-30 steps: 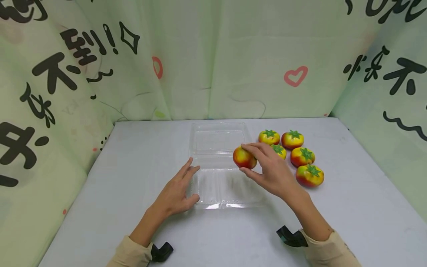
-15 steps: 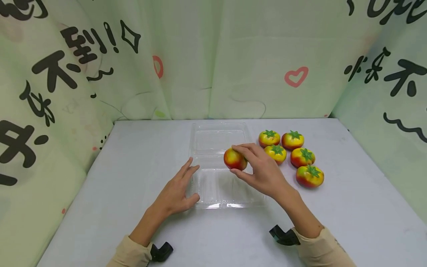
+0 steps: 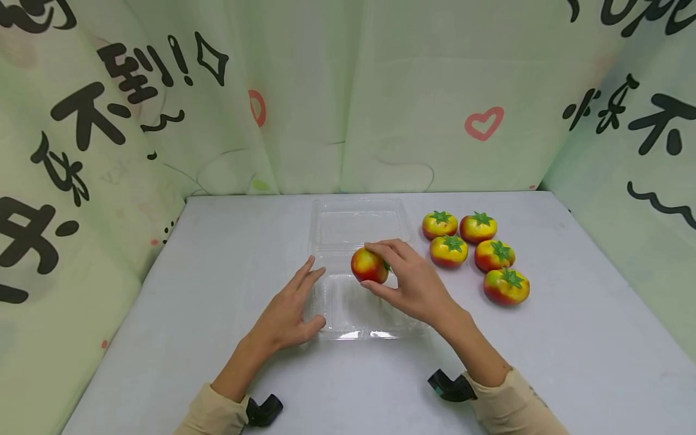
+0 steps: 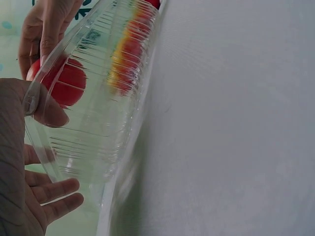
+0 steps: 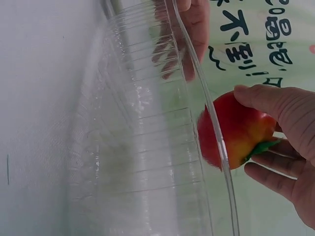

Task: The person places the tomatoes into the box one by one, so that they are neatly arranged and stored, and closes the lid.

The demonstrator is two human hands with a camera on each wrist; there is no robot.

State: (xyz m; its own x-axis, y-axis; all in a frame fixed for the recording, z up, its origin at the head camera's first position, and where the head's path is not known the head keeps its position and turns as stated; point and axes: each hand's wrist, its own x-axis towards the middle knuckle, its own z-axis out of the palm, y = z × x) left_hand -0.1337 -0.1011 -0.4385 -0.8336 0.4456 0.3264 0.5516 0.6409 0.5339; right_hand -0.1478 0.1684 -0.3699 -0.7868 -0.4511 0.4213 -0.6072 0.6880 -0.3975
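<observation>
A clear plastic clamshell box [image 3: 348, 302] lies open on the table, its lid [image 3: 359, 220] folded back toward the curtain. My right hand [image 3: 410, 281] pinches a red-yellow tomato [image 3: 367, 264] between thumb and fingers, over the middle of the box. In the right wrist view the tomato [image 5: 236, 130] is at the box's rim, its green leafy top toward the palm. My left hand [image 3: 288, 311] rests at the box's left edge, fingers spread and fairly straight. Through the clear wall in the left wrist view, the left thumb [image 4: 51, 110] shows at the rim.
Several more tomatoes [image 3: 448, 251] with green tops stand on the table to the right of the box, the nearest one [image 3: 506, 286] lying closest to my right forearm. A pale green curtain [image 3: 402, 96] with black lettering surrounds the white table [image 3: 576, 326].
My right hand has moved left with the tomato, away from the other tomatoes and further over the box, and slightly lower. My left hand has stayed at the box's edge.
</observation>
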